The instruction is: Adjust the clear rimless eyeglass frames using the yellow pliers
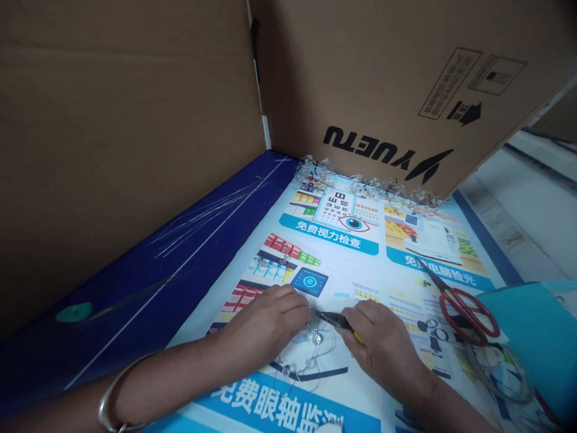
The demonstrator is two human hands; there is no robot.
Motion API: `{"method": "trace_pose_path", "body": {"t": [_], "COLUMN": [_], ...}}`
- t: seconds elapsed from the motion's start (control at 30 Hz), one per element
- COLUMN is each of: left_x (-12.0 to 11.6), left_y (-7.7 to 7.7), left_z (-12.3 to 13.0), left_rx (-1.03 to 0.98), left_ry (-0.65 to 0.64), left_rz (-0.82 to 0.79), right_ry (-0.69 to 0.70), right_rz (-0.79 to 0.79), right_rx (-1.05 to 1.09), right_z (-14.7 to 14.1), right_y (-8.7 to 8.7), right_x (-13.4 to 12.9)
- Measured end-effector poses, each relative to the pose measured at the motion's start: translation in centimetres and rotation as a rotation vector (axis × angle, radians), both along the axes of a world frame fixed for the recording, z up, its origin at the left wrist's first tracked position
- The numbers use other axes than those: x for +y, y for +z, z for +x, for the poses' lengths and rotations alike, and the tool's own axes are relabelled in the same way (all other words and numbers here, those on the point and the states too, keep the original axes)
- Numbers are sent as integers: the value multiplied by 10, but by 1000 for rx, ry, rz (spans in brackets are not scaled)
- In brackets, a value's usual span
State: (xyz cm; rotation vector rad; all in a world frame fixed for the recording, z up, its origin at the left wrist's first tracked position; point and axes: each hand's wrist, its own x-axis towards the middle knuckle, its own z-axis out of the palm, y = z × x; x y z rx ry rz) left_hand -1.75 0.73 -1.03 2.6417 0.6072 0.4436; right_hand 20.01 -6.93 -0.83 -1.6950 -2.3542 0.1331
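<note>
The right hand (383,346) closes firmly around yellow-handled pliers (336,322), their tip aimed at the curled left hand (265,322), whose hidden hold probably steadies the work, while a beaded wire strand (315,338) lies just below on a printed poster (288,264), within easy reach.

The right hand (383,349) covers the handles of the pliers (331,320), and the left hand (264,325) hides part of the thin beaded wire (311,355). The clear clumps (365,185) by the cardboard panel (360,90) are too small to tell apart; the teal folder (532,337) runs off the right edge.
</note>
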Motion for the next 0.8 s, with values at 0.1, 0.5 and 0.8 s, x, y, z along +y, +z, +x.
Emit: {"method": "trace_pose_path", "body": {"t": [0.1, 0.5, 0.8], "left_x": [0, -3, -4], "left_y": [-4, -6, -8], "left_z": [-1, -3, -3], "left_rx": [-13, -55, -64], "left_ry": [9, 63, 87], "left_rz": [-32, -139, -133], "right_ry": [7, 92, 83], "right_rz": [0, 30, 6], "right_rx": [-4, -65, -58], "right_z": [0, -4, -7], "right_y": [-1, 1, 1], "right_x": [0, 6, 7]}}
